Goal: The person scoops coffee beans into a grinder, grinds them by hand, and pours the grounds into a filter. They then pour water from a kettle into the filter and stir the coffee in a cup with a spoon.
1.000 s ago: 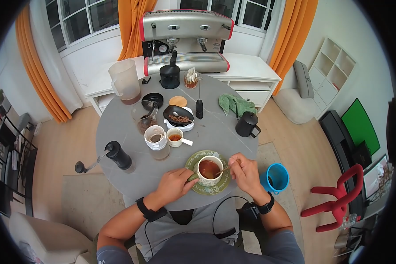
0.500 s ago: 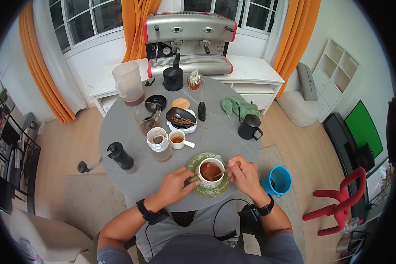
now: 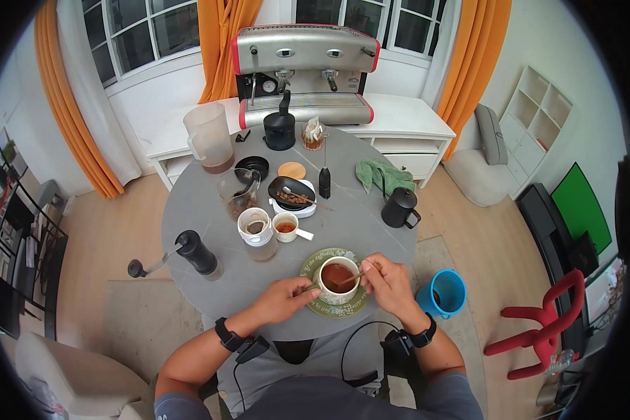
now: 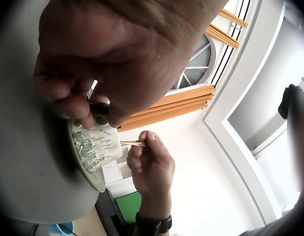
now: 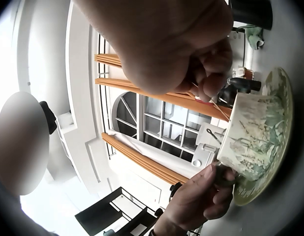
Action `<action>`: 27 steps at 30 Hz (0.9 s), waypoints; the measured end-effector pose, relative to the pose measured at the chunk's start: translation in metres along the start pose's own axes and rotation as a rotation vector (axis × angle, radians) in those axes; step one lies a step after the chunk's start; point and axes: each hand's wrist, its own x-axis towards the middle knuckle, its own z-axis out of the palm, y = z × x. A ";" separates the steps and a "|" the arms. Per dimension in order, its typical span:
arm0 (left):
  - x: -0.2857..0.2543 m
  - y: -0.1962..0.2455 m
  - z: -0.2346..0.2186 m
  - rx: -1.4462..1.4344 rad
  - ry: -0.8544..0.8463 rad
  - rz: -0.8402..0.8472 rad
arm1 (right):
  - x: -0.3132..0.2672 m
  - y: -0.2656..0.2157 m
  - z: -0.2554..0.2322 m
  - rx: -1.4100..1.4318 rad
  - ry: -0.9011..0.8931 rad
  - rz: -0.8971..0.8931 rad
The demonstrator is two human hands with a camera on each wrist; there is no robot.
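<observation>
A cream cup (image 3: 337,297) with a floral pattern holds reddish-brown liquid and stands on a green saucer (image 3: 322,257) with lettering round its rim. My left hand (image 3: 285,299) pinches the cup's green handle (image 5: 224,175) between thumb and fingers. From the other side, my right hand (image 3: 387,281) pinches a thin spoon (image 3: 351,278) that slants over the rim into the liquid; the spoon's lower end is under the surface. In the left wrist view the spoon's golden stem (image 4: 132,143) shows between the cup and the right fingertips.
Beyond the cup stand a small white cup (image 3: 285,227), a dripper on a glass (image 3: 256,224), a scale with a bean dish (image 3: 292,187) and a black kettle (image 3: 400,208). A hand grinder (image 3: 197,253) is at left. Off the table's right edge is a blue bucket (image 3: 444,292).
The spoon has swung from the cup's right side toward its middle, and my right hand has come slightly nearer the cup. My left hand stays at the handle. The head view has tilted slightly.
</observation>
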 end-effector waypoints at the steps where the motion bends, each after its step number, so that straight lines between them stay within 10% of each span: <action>1: 0.000 0.001 0.000 0.002 -0.001 0.001 | 0.001 0.000 0.004 0.099 -0.006 0.018; 8: -0.001 0.008 -0.003 -0.270 -0.113 -0.158 | 0.007 0.004 -0.004 -0.351 0.213 -0.274; 13: 0.001 0.004 0.001 -0.285 -0.107 -0.150 | -0.002 0.003 0.006 0.078 0.027 0.032; 20: -0.002 0.006 0.002 -0.271 -0.096 -0.149 | 0.004 0.013 0.006 -0.174 0.249 -0.221; 27: 0.000 0.004 0.003 -0.262 -0.097 -0.152 | -0.003 0.005 0.010 0.102 0.062 0.026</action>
